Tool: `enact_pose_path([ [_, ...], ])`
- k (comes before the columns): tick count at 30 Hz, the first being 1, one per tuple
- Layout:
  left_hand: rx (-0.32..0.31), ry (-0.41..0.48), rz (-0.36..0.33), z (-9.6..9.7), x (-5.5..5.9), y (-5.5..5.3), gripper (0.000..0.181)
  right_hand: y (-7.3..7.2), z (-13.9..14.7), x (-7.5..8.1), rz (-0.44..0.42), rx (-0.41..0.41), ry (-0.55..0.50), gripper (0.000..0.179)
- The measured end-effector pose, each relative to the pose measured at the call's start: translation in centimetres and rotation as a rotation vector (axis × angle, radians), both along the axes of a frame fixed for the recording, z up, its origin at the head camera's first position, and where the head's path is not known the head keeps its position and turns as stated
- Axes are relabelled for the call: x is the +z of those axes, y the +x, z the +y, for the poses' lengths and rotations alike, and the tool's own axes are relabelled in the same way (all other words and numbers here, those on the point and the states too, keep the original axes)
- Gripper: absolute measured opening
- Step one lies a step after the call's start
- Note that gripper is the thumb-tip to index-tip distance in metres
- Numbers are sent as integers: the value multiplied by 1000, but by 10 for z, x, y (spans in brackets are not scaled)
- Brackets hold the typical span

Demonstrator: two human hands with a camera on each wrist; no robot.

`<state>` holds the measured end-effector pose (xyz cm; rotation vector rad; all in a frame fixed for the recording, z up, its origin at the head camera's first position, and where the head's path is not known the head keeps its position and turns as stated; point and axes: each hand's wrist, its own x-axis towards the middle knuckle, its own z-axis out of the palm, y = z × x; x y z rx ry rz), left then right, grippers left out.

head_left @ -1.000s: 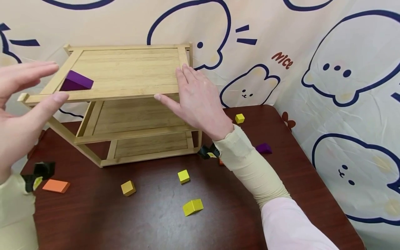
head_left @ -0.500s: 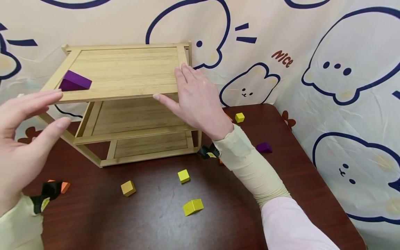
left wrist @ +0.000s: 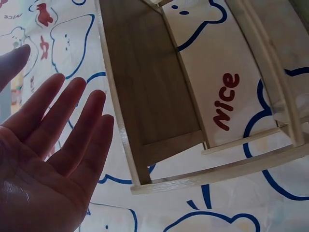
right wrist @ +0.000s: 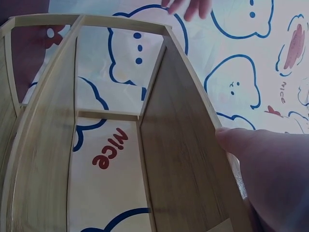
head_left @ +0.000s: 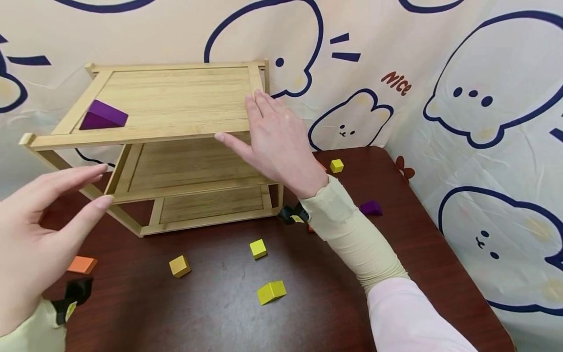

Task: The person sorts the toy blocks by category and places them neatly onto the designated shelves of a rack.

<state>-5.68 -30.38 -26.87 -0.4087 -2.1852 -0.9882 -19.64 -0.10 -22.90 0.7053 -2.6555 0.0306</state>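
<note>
A three-tier wooden shelf [head_left: 176, 100] stands on the table against the patterned cloth. On its top board, at the front left corner, sits a purple wedge-shaped block [head_left: 105, 115]. My right hand [head_left: 279, 139] rests on the right end of the top board, fingers straight, its thumb along the front edge; the right wrist view also has the thumb at that edge. Off the shelf's front left post, my left hand [head_left: 37, 234] hovers with thumb and fingers apart and nothing between them. In the left wrist view its fingers are spread beside the shelf.
On the dark table [head_left: 211, 318] lie a tan cube [head_left: 180, 266], a yellow cube [head_left: 258, 249] and a yellow angled block [head_left: 271, 292]. An orange block [head_left: 82, 264] is partly behind my left hand. Farther right are a small yellow cube [head_left: 336, 166] and another purple block [head_left: 371, 208].
My left hand has come down from beside the top board to the level of the middle tier, shifting slightly right. The right hand stays in place on the shelf.
</note>
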Motion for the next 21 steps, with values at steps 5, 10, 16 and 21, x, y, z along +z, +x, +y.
enact_pose_path([
  [5, 49, -99, -55, 0, -7, 5, 50, 0, 0, 0, -7, -2, 1, 100],
  [10, 73, -166, -148, -5, -20, 8, 49, 1, 0, 1, -19, -7, 8, 100],
  [16, 107, -303, -507, -23, -35, 5, 37, 1, -1, 1, -14, -8, 9, 101],
  [21, 125, -405, -738, -46, -52, -1, 54, 1, 0, 1, -3, -1, 1, 100],
])
